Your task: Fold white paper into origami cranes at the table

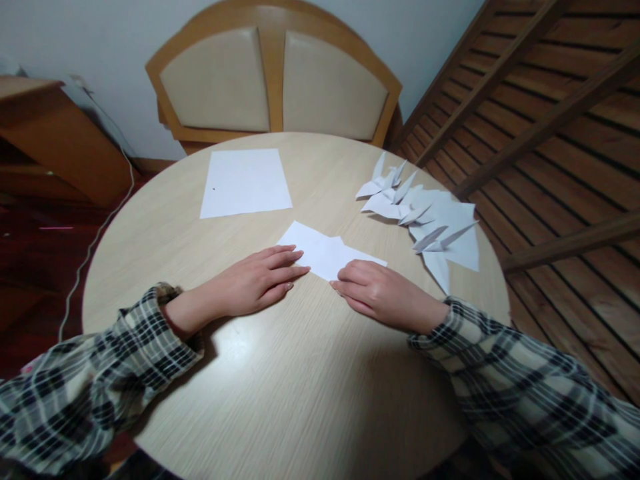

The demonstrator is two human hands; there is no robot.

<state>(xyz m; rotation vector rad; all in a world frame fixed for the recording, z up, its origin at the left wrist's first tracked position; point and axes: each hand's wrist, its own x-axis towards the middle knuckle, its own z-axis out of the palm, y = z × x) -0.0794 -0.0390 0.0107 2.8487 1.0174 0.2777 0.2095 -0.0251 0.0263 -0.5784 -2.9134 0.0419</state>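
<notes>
A partly folded white paper [323, 252] lies in the middle of the round wooden table [280, 373]. My left hand [255, 283] lies flat on the table with its fingers stretched out, their tips on the paper's left edge. My right hand [375, 290] has its fingers curled and pressed down on the paper's near right edge. Both arms wear plaid sleeves.
A flat white sheet [245, 181] lies at the far side of the table. Several folded paper cranes [425, 217] are piled at the right. A wooden chair [273, 80] stands behind the table. Wooden slats [550, 133] lean at the right; a cable [100, 227] runs at the left.
</notes>
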